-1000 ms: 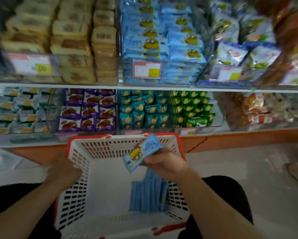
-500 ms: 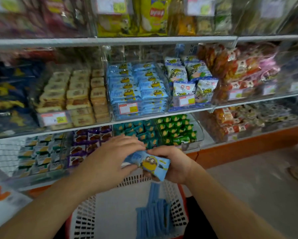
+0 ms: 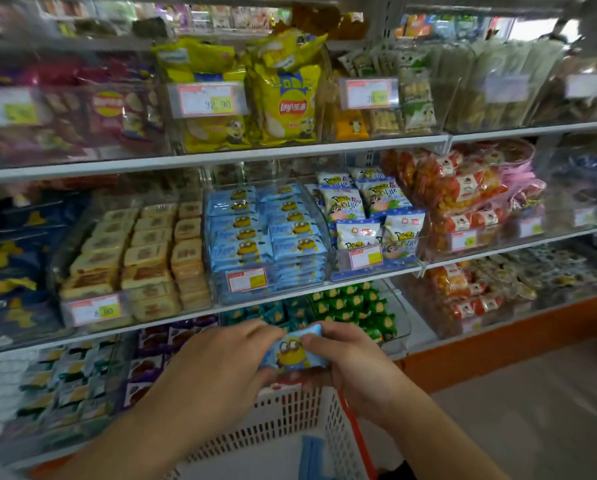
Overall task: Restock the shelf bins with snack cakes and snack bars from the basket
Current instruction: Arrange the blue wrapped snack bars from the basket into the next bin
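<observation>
The blue snack pack (image 3: 292, 351), a glossy foil-type wrapper printed with a yellow goggle-eyed figure, sits at lower centre of the frame, higher against the shelving than half a second ago, and both hands remain on it as then. The left hand (image 3: 217, 368) grips its left end, fingers curled over the top edge; the right hand (image 3: 345, 362) pinches its right end, thumb on the printed face. Directly below, the white basket (image 3: 283, 420), rigid plastic with a slotted lattice wall and a red rim, has slid lower in the frame; more blue packs (image 3: 312, 459) stand on edge inside it. Above the hands, at frame centre, a clear rigid bin (image 3: 266, 237) holds matching blue packs in flat stacks, with a red-and-yellow price tag (image 3: 246, 279) on its front. Left of it, pale rectangular wrapped cakes (image 3: 141, 254) lie in rows.
</observation>
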The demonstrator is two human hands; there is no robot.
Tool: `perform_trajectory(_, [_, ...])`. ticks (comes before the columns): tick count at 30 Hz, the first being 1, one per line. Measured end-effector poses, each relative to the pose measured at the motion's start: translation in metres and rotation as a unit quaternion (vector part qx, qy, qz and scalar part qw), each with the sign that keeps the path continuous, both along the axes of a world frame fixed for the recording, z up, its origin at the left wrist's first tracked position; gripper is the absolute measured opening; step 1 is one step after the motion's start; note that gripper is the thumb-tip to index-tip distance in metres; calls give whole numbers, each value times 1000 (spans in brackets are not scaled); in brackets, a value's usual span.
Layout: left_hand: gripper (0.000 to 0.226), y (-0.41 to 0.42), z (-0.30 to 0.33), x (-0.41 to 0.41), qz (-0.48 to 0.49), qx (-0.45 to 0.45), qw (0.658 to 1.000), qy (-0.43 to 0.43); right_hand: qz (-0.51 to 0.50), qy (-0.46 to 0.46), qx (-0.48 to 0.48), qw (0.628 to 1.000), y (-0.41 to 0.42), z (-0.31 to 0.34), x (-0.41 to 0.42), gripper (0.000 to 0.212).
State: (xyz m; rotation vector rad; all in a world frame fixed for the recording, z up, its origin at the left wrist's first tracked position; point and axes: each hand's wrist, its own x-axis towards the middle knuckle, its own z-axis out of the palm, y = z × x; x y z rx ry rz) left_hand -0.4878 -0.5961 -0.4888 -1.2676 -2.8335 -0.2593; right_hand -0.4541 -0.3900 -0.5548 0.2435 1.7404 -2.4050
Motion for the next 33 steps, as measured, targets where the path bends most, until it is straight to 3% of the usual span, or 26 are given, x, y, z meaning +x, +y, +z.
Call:
perform_trajectory(6, [37, 40, 26, -69, 18, -45, 998, 27, -61, 8, -13, 998, 20, 36, -57, 23])
perform_trajectory(8, [32, 56, 36, -104, 48, -31, 998, 32, -111, 19, 59, 992, 35, 48, -87, 24])
perform_trajectory(9, [29, 65, 41, -124, 68, -19, 997, 33, -149, 37, 171, 973, 45, 51, -103, 21])
perform_trajectory(10, [26, 75, 46, -145, 90, -8, 995, 35, -179, 60, 320, 928, 55, 53, -120, 19])
perform_trajectory(12, [22, 94, 50, -191, 123, 3, 991, 46, -196, 93, 545, 810, 68, 53, -152, 21])
perform_trajectory(13, [22, 104, 49, -213, 131, 6, 990, 54, -193, 92, 593, 777, 71, 51, -166, 24])
perform_trajectory(16, [26, 130, 37, -272, 148, 5, 985, 94, -184, 63, 650, 735, 72, 42, -192, 23])
perform_trajectory(20, [21, 155, 16, -317, 173, -20, 981, 90, -218, 79, 638, 734, 73, 32, -197, 10])
perform_trajectory(24, [21, 166, -4, -332, 165, -21, 979, 118, -223, 91, 625, 743, 74, 31, -198, 10])
perform_trajectory(30, [13, 170, -1, -322, 184, -42, 978, 94, -233, 106, 610, 750, 76, 29, -198, 24])
perform_trajectory(33, [27, 168, 4, -311, 198, -30, 978, 61, -237, 109, 614, 745, 73, 28, -199, 23])
